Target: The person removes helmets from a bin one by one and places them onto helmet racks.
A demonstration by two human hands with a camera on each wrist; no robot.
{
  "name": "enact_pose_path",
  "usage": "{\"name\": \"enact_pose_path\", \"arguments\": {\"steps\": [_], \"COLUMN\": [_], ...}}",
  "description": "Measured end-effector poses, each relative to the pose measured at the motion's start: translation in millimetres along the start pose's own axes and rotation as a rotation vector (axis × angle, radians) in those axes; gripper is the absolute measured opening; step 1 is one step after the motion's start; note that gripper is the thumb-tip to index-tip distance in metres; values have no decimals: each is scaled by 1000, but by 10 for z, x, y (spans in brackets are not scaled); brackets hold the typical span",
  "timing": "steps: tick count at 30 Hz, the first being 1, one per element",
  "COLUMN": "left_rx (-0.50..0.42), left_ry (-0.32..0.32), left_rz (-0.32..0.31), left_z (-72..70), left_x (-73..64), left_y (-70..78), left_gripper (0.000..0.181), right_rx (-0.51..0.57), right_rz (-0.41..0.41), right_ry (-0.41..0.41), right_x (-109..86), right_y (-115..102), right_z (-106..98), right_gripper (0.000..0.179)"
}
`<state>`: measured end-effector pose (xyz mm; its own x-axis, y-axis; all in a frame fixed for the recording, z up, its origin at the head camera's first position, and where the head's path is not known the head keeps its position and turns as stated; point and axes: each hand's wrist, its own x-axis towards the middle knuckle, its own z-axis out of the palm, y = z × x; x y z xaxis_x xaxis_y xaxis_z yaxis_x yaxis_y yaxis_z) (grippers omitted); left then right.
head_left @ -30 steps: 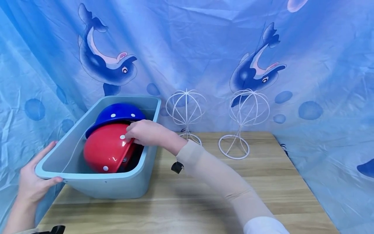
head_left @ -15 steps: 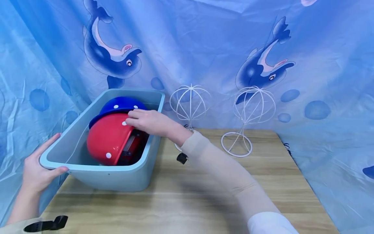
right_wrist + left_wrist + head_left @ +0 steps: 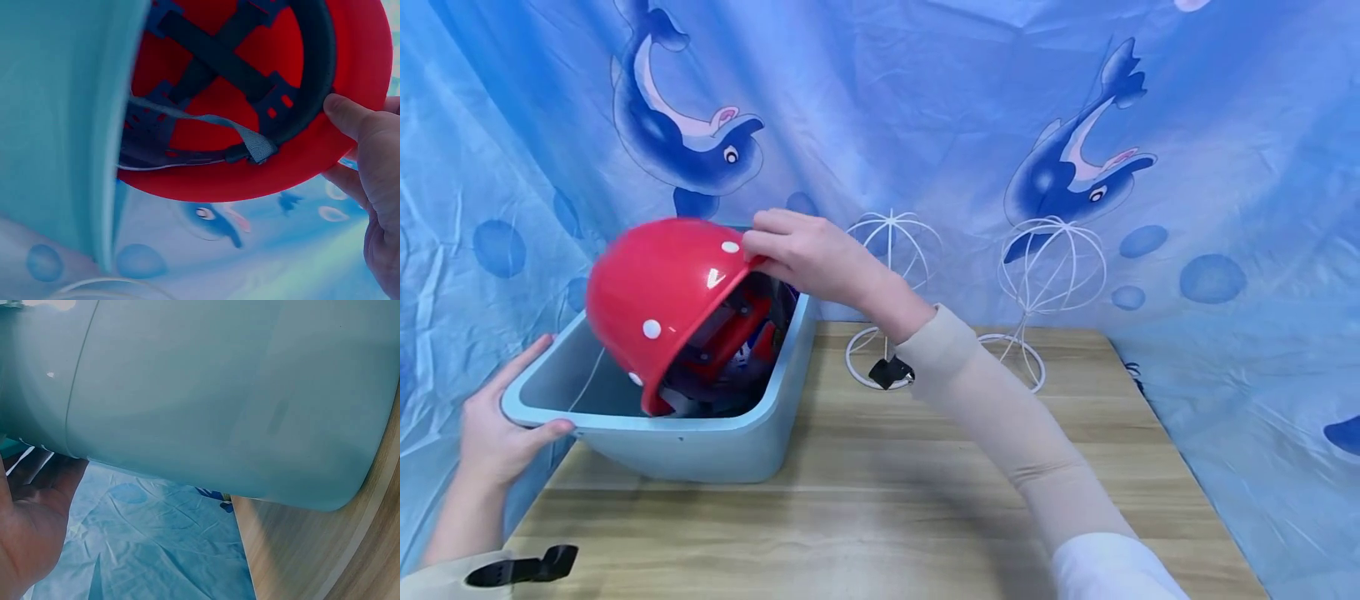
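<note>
My right hand (image 3: 820,258) pinches the brim of a red hard hat (image 3: 662,283) with white dots, raised partly out of a light blue plastic bin (image 3: 692,454). The hat tilts with its hollow side towards the right. In the right wrist view, the thumb lies against the inner brim beside the dark headband (image 3: 319,56), and black crossed straps (image 3: 212,50) and a grey chin strap (image 3: 250,140) show inside. My left hand (image 3: 493,433) holds the bin's near left corner, thumb along the front and fingers along the left side. The blue hard hat is hidden behind the red one.
Two white wire stands with globe-shaped tops are at the back of the wooden table (image 3: 880,517): one stand (image 3: 891,242) partly behind my right hand, the other stand (image 3: 1052,267) farther right. A blue dolphin-print curtain (image 3: 925,108) hangs behind and at both sides.
My right hand has lifted the red hard hat upward and tilted it, so more of its inside shows and it now covers the blue one. My left hand keeps its hold on the bin.
</note>
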<state>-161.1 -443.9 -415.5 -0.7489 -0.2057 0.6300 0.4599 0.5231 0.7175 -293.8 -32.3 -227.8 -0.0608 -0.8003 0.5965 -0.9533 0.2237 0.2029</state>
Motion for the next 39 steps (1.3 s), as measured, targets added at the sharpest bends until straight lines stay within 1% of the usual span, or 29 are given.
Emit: {"name": "enact_pose_path", "arguments": {"steps": [5,8,10,12,15,17,19,20,23,25,27,30,32,35,39], "left_rx": [14,-16,-53,-115,-205,-225,-219,-195,-147,-83,-12,108,160,203,224], "left_ry": [-5,-12,-14,-13,-11,-10,-17,-19,-49,-62,-73,-79,-89,-96,-89], "left_rz": [-13,-5,14,52,138,199,240,253,256,227,177,92,50,14,-8], "left_z": [46,69,83,100,123,126,120,112,55,14,-25,-74,-97,-117,-117], "left_x": [13,31,43,58,100,143,194,221,246,245,229,200,185,172,168], "left_y": [-40,-67,-91,-127,-181,-201,-193,-181,-127,-98,-82,-69,-59,-41,-23], "left_gripper": [94,95,95,98,102,105,106,106,104,105,106,107,107,106,104], "right_rx": [42,40,13,-16,-70,-101,-157,-190,-269,-309,-338,-391,-434,-490,-559], "right_rz": [55,73,80,87,129,152,178,190,261,320,373,420,440,461,464], "right_ry": [194,332,436,552,716,822,927,975,1076,1099,1101,1114,1129,1137,1119], "right_x": [-103,-178,-235,-302,-423,-506,-588,-629,-765,-877,-997,-1148,-1230,-1340,-1473], "right_y": [-57,-85,-89,-92,-110,-118,-118,-111,-87,-78,-73,-53,-31,4,41], "right_z": [-297,-472,-579,-682,-844,-953,-1072,-1134,-1321,-1434,-1529,-1627,-1674,-1729,-1782], "right_gripper": [15,13,11,10,7,6,7,8,12,16,18,17,16,14,13]}}
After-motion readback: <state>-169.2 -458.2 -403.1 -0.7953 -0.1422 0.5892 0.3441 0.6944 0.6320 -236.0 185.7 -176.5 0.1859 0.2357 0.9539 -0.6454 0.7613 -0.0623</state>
